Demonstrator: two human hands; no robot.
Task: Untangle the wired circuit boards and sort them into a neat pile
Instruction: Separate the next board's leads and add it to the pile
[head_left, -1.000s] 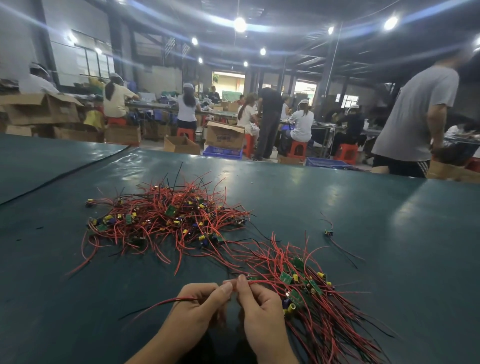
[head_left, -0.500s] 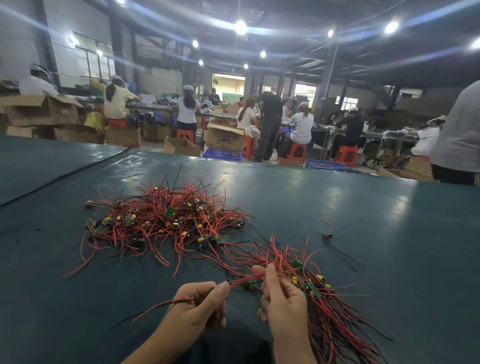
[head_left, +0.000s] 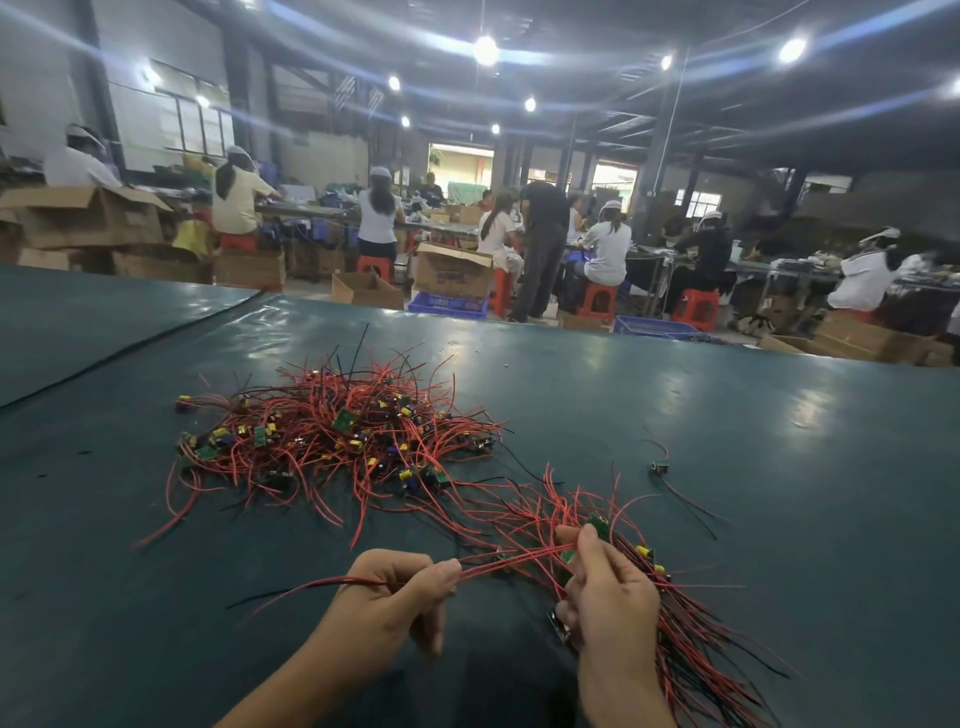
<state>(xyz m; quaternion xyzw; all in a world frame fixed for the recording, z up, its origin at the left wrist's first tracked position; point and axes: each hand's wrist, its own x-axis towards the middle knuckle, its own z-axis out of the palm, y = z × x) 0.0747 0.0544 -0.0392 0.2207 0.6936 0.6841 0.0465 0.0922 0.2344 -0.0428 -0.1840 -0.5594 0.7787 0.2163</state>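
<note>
Two bare hands work at the near edge of the table. The left hand (head_left: 395, 597) has its fingers curled, with thumb and forefinger pinching a thin red-and-black wire pair (head_left: 509, 560) whose free end trails out to the left across the surface. The right hand (head_left: 610, 597) has its fingers curled round the upper end of a bundle of red-wired small green circuit boards (head_left: 696, 660). The pinched wire pair runs nearly straight from the left hand into this grip. The bundle fans away to the lower right, its wires lying roughly parallel on the dark teal table covering (head_left: 779, 519), and yellow components show just beside the right hand. Beyond the hands, toward the left and centre, lies a loose tangled heap of the same red-wired boards (head_left: 337, 441), with strands from it reaching toward the held bundle. One single board with its wires (head_left: 658, 468) lies apart, to the right of the heap. Past the far table edge stand cardboard boxes (head_left: 453, 270), red plastic stools (head_left: 597, 301) and blue crates (head_left: 448, 304), among seated and standing workers at long benches.
</note>
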